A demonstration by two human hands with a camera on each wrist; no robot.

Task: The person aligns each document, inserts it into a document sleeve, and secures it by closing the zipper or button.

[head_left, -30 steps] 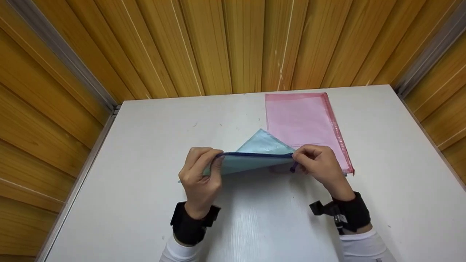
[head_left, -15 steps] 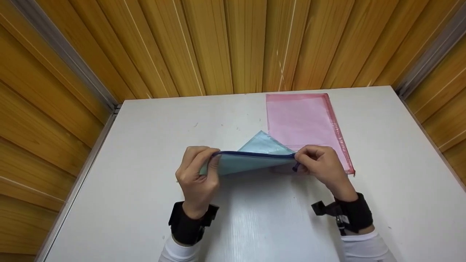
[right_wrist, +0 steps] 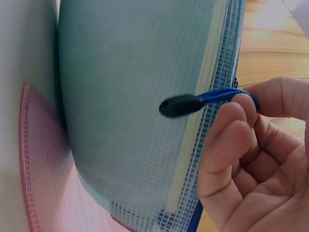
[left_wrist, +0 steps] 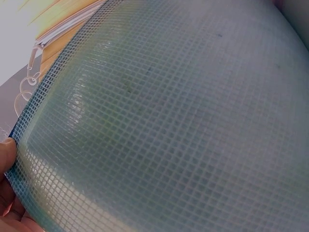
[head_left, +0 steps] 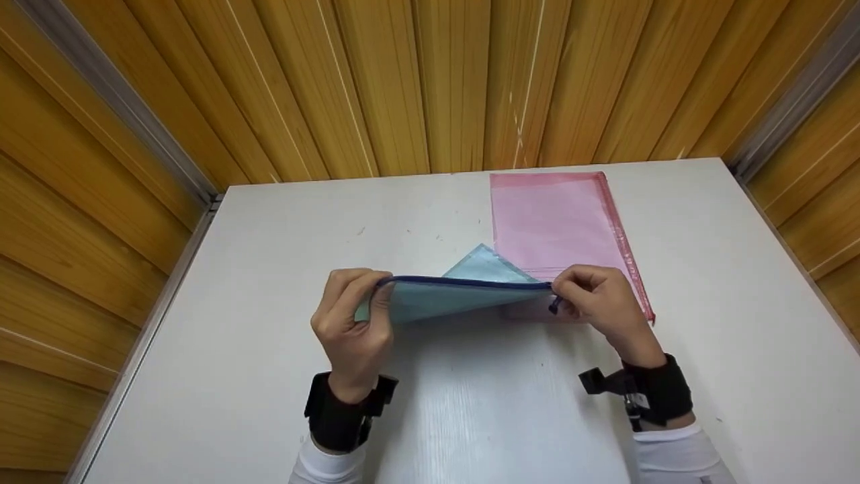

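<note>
A pale blue-green mesh zipper pouch (head_left: 443,301) is held tilted above the table, its dark blue zipper edge (head_left: 470,281) on top and stretched between both hands. My left hand (head_left: 353,323) pinches the left end of that edge between thumb and fingers. My right hand (head_left: 598,302) pinches the zipper pull (right_wrist: 222,95) near the right end; its blue cord and black tip stick out from the fingers. In the left wrist view the pouch's mesh side (left_wrist: 169,116) fills most of the picture. The slider itself is mostly hidden by the right fingers.
A pink mesh zipper pouch (head_left: 551,215) lies flat on the white table (head_left: 282,255), its near end partly under the blue-green one. Wood-patterned panels (head_left: 443,81) rise behind the table and on both sides.
My left hand has moved left and slightly up, while the right hand has shifted a little right with the zipper pull. A longer stretch of zipper edge shows between them. The pink pouch stays put.
</note>
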